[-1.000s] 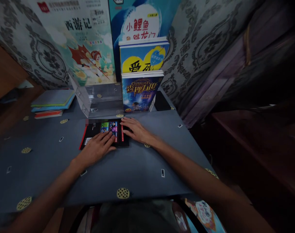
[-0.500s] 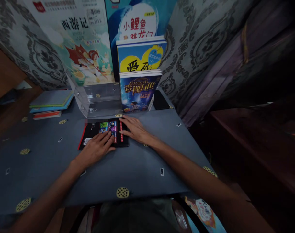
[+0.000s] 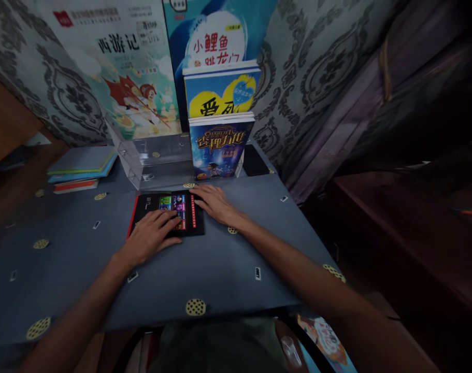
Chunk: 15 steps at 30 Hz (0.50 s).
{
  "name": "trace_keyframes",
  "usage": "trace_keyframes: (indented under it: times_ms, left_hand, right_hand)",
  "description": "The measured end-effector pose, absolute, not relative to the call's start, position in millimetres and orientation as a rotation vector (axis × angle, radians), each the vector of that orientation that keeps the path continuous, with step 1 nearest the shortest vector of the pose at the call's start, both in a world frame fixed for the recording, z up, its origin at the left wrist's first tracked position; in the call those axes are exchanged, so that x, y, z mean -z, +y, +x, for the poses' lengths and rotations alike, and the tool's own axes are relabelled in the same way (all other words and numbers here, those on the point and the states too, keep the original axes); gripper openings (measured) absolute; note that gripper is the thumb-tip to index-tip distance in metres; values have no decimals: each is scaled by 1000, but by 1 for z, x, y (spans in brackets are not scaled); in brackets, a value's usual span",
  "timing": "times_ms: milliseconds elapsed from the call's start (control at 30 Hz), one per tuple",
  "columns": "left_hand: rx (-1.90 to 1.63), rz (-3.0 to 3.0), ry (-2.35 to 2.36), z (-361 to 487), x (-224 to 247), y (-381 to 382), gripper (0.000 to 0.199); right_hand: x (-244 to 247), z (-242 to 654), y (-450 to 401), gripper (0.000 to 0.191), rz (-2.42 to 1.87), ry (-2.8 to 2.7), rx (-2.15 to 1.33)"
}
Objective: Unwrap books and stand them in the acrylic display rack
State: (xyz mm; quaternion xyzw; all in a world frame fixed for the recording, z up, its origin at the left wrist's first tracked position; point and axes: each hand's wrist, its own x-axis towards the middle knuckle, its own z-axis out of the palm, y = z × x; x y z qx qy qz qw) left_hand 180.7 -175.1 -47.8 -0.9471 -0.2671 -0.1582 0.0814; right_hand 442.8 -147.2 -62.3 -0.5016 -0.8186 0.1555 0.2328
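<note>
A black book (image 3: 199, 227) with a red spine edge and small coloured pictures lies flat on the table, turned at a slight angle. My left hand (image 3: 152, 230) rests palm down across its left and middle part, fingers stretched out over the pictures. At the upper right corner of the book lies my right hand (image 3: 214, 202), its fingers extended and touching the edge. Just behind stands a clear acrylic book stand (image 3: 129, 163). A blue book with gold lettering (image 3: 220, 150) stands upright in its right side, covering part of the books behind.
Behind the blue book stand a blue-and-yellow book (image 3: 204, 85), a teal book (image 3: 216, 31) and a pale green book (image 3: 138, 67). Several thin books (image 3: 82, 160) lie stacked at the left. A dark flat object (image 3: 256, 160) lies right of the stand, near the tablecloth's (image 3: 228, 274) edge.
My left hand has slid slightly left and down on the black book, now covering its white barcode label. My right hand stays at the upper right corner. The view has shifted a little.
</note>
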Motion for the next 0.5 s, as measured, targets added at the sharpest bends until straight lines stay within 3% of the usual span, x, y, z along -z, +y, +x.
trace_keyframes:
  times_ms: [500]
  left_hand:
    - [601, -2689, -739, 178, 50, -178, 33]
  right_hand:
    - [66, 444, -145, 38, -1330, -2281, -405]
